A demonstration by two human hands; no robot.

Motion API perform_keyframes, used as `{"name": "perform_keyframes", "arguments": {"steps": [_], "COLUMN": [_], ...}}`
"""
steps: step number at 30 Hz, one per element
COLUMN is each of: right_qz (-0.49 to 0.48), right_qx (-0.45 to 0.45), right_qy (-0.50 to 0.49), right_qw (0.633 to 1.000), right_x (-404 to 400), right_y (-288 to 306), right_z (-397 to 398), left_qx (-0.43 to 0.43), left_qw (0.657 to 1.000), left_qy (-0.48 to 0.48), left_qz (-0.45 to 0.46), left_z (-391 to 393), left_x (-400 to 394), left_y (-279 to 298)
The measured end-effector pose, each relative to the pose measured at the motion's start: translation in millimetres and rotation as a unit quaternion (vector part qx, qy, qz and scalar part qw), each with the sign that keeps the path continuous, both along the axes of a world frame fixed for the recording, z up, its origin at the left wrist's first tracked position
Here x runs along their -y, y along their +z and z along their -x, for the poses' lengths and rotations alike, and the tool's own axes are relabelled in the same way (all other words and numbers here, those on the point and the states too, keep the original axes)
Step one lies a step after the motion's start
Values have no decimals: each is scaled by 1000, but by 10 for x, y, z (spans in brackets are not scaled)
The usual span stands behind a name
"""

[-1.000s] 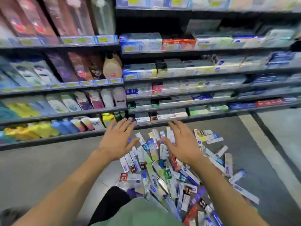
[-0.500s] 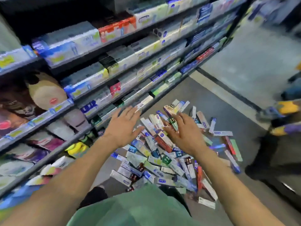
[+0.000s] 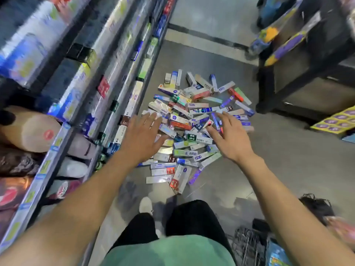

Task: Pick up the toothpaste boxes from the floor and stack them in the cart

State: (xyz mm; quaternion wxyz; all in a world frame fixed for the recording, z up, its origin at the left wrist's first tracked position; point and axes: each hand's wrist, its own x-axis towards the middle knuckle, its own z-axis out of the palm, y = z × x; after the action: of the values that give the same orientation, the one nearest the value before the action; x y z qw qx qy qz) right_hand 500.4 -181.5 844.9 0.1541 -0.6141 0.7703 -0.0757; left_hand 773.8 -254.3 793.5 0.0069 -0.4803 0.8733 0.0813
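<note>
- Toothpaste boxes (image 3: 192, 120): a loose heap on the grey floor (image 3: 278, 150), lying flat and crossing one another at all angles; mostly white, blue, red and green cartons. Heap sits just beside the foot of the shelving (image 3: 119, 89), ahead of the person's legs.
- Left hand (image 3: 143, 139): stretched out over the heap's left edge, fingers straight and spread, palm down; grip open, holding nothing. Cannot tell whether it touches the boxes.
- Right hand (image 3: 232, 139): out over the heap's right part, fingers spread and slightly bent, grip open, nothing held. Contact with the boxes unclear.
- Cart (image 3: 249, 246): dark wire mesh at lower right, close to the person's right side, only partly in view.
- Shelving along the left carries rows of boxed goods, blurred.
- Dark stand (image 3: 299, 60) on the far right, well apart from the heap.
- White shoe (image 3: 145, 205) on the floor, just short of the nearest boxes.
</note>
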Motion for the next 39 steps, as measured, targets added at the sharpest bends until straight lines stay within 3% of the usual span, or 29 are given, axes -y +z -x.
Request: {"name": "perform_keyframes", "arguments": {"steps": [6, 13, 19, 29, 34, 39], "right_qz": [-30, -93, -128, -127, -88, -39], "right_qx": [15, 61, 104, 133, 179, 207], "right_qy": [-38, -110, -158, -209, -228, -287], "right_qw": [999, 988, 974, 960, 953, 935], "right_x": [-607, -1228, -1536, -1781, -1802, -1716], "right_y": [-514, -1807, -3426, -6692, -7747, -8269], "right_z": [120, 239, 237, 7, -172, -289], "left_qx": [21, 49, 55, 16, 12, -36], "left_qw": [997, 988, 983, 980, 982, 983], "left_qy": [-44, -103, -103, -113, -143, -139], "left_qz": [-66, -102, -140, -165, -123, -114], "left_z": [246, 753, 1012, 555, 684, 736], "left_x": [-298, -678, -925, -1162, -1093, -1015], "left_y": [-354, -1319, -2947, -6414, -7489, -8106]}}
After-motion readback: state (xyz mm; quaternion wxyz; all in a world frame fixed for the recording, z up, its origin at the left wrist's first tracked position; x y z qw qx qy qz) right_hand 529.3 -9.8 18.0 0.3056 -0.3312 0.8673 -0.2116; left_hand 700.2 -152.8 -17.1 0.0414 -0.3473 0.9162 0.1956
